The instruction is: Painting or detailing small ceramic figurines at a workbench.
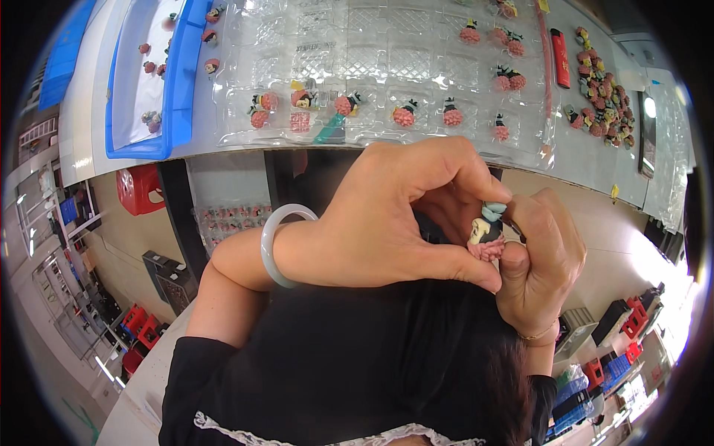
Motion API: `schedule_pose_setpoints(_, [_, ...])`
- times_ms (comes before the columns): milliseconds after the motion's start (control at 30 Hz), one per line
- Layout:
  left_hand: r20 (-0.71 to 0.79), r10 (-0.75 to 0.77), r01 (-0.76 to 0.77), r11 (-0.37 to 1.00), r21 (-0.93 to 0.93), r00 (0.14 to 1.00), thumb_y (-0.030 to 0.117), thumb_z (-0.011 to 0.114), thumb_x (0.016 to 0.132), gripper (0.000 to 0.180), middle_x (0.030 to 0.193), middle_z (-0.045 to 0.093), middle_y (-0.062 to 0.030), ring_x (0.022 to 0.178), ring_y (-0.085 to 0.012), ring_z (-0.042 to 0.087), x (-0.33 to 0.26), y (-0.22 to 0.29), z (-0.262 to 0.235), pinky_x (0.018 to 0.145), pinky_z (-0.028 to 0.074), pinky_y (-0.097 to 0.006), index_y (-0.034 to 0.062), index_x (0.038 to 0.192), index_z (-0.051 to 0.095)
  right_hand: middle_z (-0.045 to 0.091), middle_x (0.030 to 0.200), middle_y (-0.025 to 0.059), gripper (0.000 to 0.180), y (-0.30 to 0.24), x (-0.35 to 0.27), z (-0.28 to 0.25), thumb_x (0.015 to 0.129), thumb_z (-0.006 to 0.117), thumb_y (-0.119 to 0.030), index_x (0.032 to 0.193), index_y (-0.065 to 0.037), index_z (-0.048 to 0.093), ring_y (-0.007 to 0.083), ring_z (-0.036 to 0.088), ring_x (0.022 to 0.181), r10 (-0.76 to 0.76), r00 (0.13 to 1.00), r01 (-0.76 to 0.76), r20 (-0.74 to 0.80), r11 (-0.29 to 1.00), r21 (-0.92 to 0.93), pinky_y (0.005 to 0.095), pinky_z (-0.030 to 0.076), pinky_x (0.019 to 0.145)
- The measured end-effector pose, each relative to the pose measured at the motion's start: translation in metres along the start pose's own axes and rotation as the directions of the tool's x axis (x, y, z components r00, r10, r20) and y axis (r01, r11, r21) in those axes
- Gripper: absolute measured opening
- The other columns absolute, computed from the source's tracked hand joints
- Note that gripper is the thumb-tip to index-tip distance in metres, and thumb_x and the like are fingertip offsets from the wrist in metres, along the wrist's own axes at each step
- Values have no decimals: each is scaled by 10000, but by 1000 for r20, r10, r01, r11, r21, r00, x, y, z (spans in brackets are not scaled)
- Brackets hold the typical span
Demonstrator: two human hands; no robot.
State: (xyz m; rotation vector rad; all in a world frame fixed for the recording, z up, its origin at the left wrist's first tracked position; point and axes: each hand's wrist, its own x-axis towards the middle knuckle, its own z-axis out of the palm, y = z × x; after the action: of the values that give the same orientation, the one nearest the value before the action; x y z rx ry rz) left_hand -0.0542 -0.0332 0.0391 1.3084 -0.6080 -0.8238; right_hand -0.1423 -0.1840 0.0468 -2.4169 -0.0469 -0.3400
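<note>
Between my two hands is a small figurine (485, 236) with a pale face, a dark and grey-green top and a pink, bumpy base. My left hand (387, 215), with a pale bangle at the wrist, grips it from above with the index finger and from below with the thumb. At its right side my right hand (547, 249) is closed, its thumb against the pink base and its index finger curled near the top. A small dark bit shows by the right fingers; I cannot make out what it is.
Beyond my hands a clear plastic tray (379, 63) holds several similar figurines. A blue bin (178, 82) with a few more stands at the left. To the right lie a red lighter (560, 58), a heap of figurines (606, 100) and a dark phone-like slab (648, 137).
</note>
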Motion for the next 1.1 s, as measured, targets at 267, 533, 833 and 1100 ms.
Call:
schedule_pose_setpoints(267, [108, -123, 152, 932, -329, 986, 18, 786, 522, 556, 885, 533, -46, 753, -79, 538, 2, -5, -1, 629, 441, -198, 0, 997, 498, 396, 557, 50, 403, 0, -3, -2, 692, 596, -431, 735, -35, 533, 201, 403, 460, 42, 996, -41, -74, 999, 9, 296, 317, 400])
schedule_pose_setpoints(533, [102, -92, 126, 903, -410, 991, -32, 762, 534, 543, 914, 505, -67, 827, -133, 543, 3, -13, 3, 669, 451, -222, -2, 996, 480, 402, 547, 48, 426, 1, -4, -3, 684, 602, -454, 714, -38, 519, 194, 396, 452, 84, 994, -80, -63, 995, 62, 291, 311, 401])
schedule_pose_setpoints(833, [-4, -14, 13, 994, -104, 1000, 7, 793, 510, 514, 857, 509, -22, 706, -36, 491, 1, -5, 2, 574, 393, -151, 21, 947, 523, 384, 577, 54, 378, -1, 0, -3, 713, 568, -416, 742, -40, 532, 208, 400, 469, 31, 1000, -31, 5, 998, -58, 309, 320, 407])
schedule_pose_setpoints(1100, [-17, -4, 3, 999, -39, 1000, 23, 797, 514, 495, 823, 491, -9, 670, -29, 460, 0, -5, 1, 572, 389, -145, 24, 936, 538, 353, 576, 51, 358, -1, 2, -2, 723, 554, -406, 776, -52, 537, 206, 389, 470, 19, 999, -14, 45, 995, -96, 309, 314, 405])
